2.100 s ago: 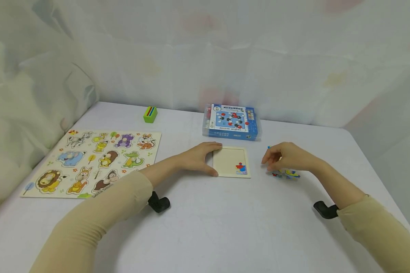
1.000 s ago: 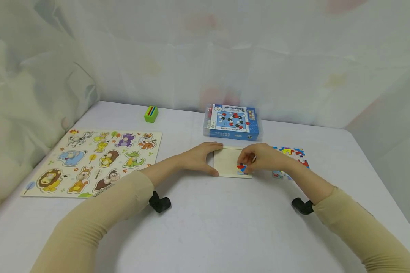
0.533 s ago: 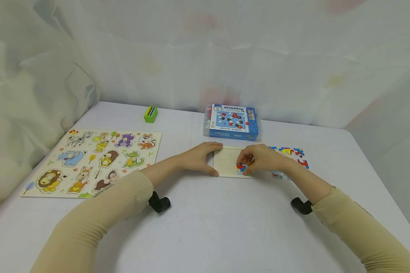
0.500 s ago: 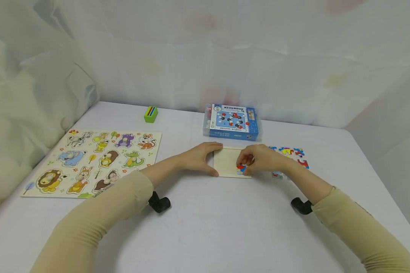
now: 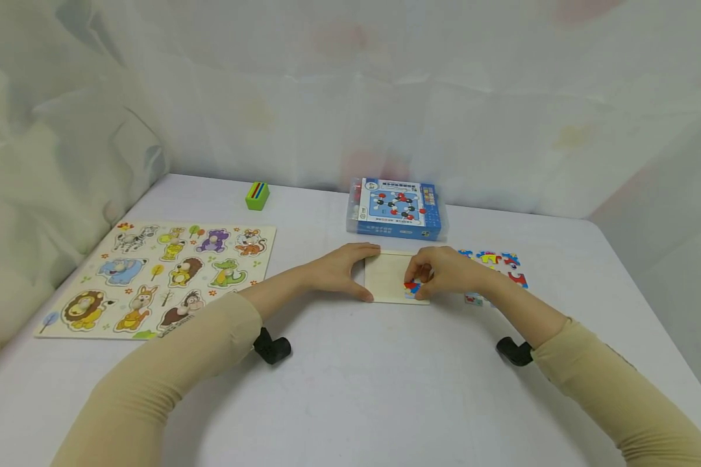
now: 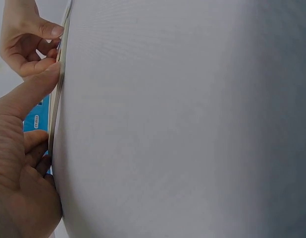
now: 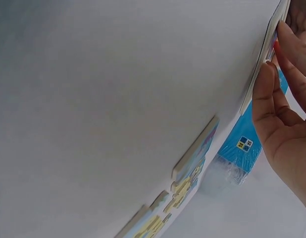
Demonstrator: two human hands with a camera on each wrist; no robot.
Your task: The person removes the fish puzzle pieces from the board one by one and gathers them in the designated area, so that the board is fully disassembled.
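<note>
A small square wooden puzzle tray (image 5: 385, 275) lies flat on the white table. My left hand (image 5: 340, 270) holds its left side, thumb at the near corner and fingers at the far one; in the left wrist view the thumb presses the tray's edge (image 6: 55, 111). Over the tray's right part, my right hand (image 5: 448, 269) pinches with thumb and fingertips at a red and blue puzzle piece (image 5: 411, 289) in the near right corner. The fingers partly cover this piece, so whether a second one is between them is hidden. Several loose puzzle pieces (image 5: 491, 257) lie right of the tray, partly behind the right hand.
Behind the tray stands a blue boxed molecule model set (image 5: 400, 211). A large animal peg puzzle board (image 5: 152, 263) lies at the left, partly under the left forearm. Farther back sits a green block with coloured stripes (image 5: 257, 196).
Since the earliest frame, my right hand has moved left from the loose pieces to the tray's near right corner. Over the last second it has hardly shifted; the left hand keeps its place.
</note>
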